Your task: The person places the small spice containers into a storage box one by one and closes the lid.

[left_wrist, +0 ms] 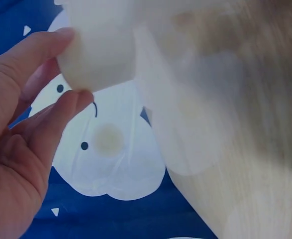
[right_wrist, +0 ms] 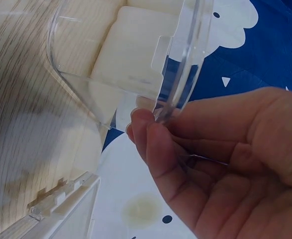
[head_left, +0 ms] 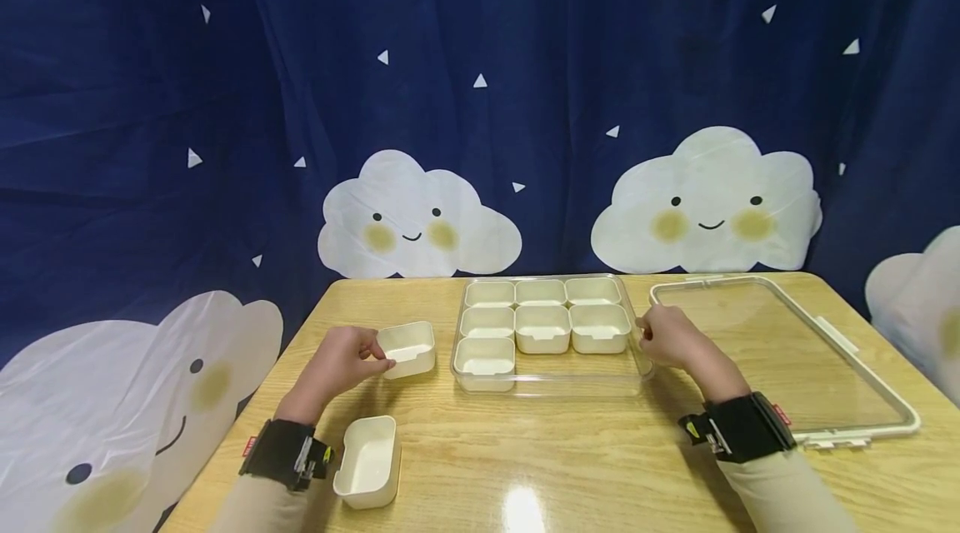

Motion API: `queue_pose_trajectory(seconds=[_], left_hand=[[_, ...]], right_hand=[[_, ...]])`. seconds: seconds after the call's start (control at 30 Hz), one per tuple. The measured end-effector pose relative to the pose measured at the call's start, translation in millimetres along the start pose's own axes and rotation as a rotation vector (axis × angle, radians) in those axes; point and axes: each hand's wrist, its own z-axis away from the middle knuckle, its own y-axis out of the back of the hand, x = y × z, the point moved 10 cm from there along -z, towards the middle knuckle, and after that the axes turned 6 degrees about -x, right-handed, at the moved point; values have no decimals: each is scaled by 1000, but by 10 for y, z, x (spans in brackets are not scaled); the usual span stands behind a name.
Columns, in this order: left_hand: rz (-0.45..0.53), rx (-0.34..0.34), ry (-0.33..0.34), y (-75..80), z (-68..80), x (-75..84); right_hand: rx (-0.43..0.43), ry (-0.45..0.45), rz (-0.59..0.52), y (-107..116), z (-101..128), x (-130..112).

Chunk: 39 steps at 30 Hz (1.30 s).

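While the left hand pinches a small cream cup by its near-left corner, the right hand holds the right edge of the clear tray. The left wrist view shows the fingers and thumb closed on the cup's rounded corner, though the cup itself is blurred there. That cup sits on the wooden counter, just left of the tray and apart from it. From the right wrist view, the fingers curl around the tray's transparent rim at its corner, with a cream cup visible through the wall.

Inside the tray stand seven matching cream cups: three along the far row, three in the middle row, and one at the left of the near row. The other two places in the near row are bare.

A second loose cup rests on the counter close to the left wrist, nearer the person than the held one. To the right of the tray lies its clear lid, flat on the counter, with a cream frame and latches. Both wrists wear black bands over beige sleeves. Behind the counter hangs a dark blue curtain printed with smiling white clouds and small triangles.
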Motion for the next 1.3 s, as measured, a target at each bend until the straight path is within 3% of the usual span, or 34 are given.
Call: queue_pose_trajectory(seconds=[0.3,0.47,0.8,1.03,1.3], left_hand=[[55,117,-47,186,-67,290],[88,139,-71,196,-136,529],[84,132,-141,83,-336,987],[56,116,-161,-117,-449,1218],[24,121,-241,-319,-517,1521]], right_hand=[[-20,-24,-28,-3,5,20],[-9,-20,-23,-2,8,18],[-39,-74,-75,-15,0,72],[-29,-80,-89,-10,3,63],[4,-46,-73,20,22,20]])
